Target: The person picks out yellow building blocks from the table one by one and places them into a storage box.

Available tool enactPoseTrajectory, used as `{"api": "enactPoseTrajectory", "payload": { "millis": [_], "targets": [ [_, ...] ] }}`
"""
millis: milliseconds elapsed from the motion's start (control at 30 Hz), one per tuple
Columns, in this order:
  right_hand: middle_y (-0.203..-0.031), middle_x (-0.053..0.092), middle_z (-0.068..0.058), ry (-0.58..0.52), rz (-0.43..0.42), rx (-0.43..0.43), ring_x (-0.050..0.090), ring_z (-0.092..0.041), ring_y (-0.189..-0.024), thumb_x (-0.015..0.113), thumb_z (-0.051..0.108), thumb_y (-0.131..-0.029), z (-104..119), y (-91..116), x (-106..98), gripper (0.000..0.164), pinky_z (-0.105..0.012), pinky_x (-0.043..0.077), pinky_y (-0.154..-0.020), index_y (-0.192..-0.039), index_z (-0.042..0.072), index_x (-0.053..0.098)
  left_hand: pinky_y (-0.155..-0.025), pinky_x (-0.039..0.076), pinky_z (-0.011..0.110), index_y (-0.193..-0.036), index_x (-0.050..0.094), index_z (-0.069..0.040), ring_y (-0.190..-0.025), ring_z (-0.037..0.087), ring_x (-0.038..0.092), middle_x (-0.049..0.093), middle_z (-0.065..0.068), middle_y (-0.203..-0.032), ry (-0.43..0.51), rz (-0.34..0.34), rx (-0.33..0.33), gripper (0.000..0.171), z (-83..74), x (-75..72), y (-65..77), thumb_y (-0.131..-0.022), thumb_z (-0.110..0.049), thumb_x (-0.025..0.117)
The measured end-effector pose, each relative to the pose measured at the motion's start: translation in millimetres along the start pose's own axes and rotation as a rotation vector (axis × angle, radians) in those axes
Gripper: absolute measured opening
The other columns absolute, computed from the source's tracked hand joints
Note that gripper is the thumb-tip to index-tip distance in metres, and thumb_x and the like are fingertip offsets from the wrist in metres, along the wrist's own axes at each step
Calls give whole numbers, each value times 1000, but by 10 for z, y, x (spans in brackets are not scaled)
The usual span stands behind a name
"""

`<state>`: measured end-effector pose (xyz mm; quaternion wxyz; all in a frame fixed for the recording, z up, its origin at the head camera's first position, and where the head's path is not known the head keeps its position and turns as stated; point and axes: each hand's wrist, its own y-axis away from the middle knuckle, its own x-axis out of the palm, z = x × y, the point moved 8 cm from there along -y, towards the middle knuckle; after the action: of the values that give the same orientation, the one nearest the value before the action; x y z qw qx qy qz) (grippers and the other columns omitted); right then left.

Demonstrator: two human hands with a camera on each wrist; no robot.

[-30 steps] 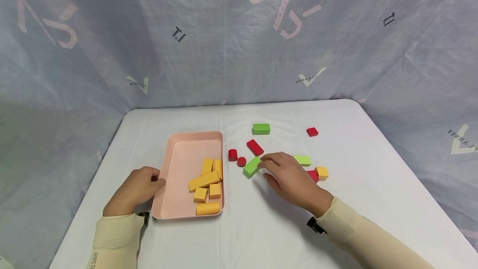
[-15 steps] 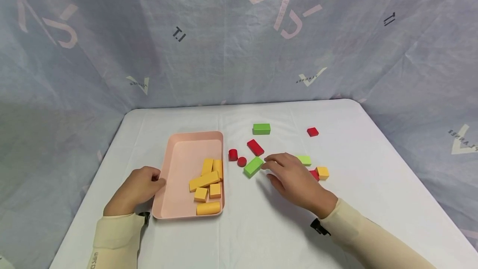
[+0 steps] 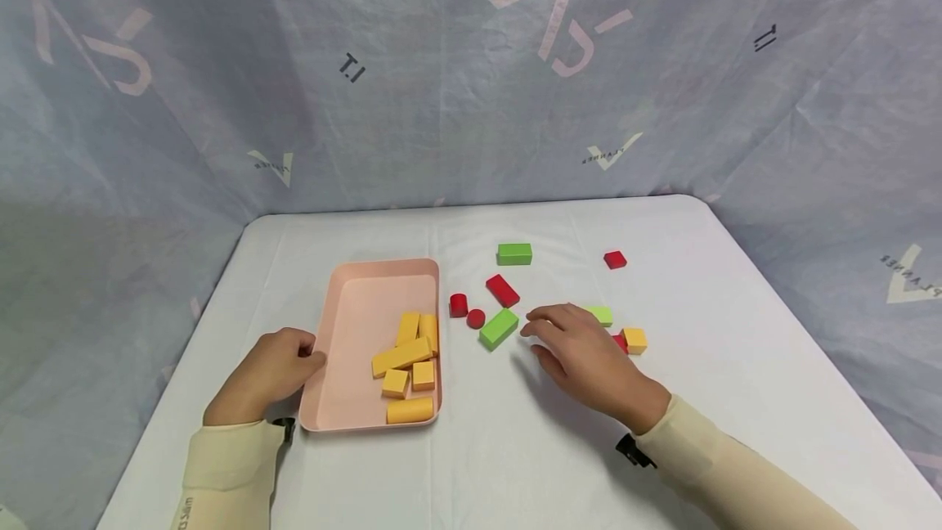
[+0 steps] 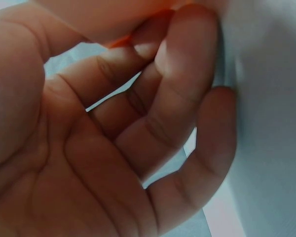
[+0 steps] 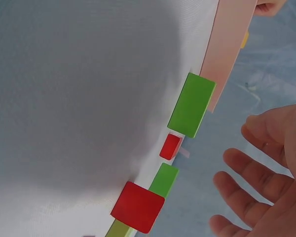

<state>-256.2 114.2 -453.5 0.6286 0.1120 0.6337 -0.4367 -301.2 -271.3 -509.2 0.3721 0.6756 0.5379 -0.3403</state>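
At the left side of a pink tray (image 3: 353,301), my left hand (image 3: 268,375) pinches the rim, its thumb over the edge; the left wrist view (image 4: 153,128) shows its fingers curled. Inside the tray lie several yellow blocks (image 3: 401,357), bunched toward its right side. My right hand (image 3: 589,366) hovers above the table with loosely bent fingers, holding nothing. Just left of its fingertips, and apart from them, lies a green block (image 3: 499,329). In the right wrist view the right hand's fingers (image 5: 251,207) are spread beside several green and red blocks.
Near the green block are a red cylinder (image 3: 459,306), a red round piece (image 3: 476,319) and a red block (image 3: 503,290). Farther back lie another green block (image 3: 514,254) and a small red block (image 3: 615,259). A yellow cube (image 3: 634,340) sits right of my right hand.
My right hand has drawn back a little to the right, away from the green block, which lies about where it was. My left hand and the tray have not moved.
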Motion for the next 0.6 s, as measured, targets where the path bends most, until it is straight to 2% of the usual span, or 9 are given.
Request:
{"api": "enactPoseTrajectory", "payload": {
  "millis": [300,600],
  "targets": [
    [-120,55,0,12,7,21,45,-17,-112,67,14,-81,-37,44,-26,29,-43,42,-94,-110,16,63,-49,37,31,-69,60,-12,-55,16,46,49,1,-58,14,18,-24,15,-4,9,5,-83,-16,56],
    [-120,55,1,14,7,48,45,-16,-113,65,13,-81,-93,100,-37,28,-43,41,-94,-109,19,62,-47,36,31,-65,57,-12,-53,16,44,46,0,-56,11,9,-7,18,-13,-3,4,-83,-15,57]
  ]
}}
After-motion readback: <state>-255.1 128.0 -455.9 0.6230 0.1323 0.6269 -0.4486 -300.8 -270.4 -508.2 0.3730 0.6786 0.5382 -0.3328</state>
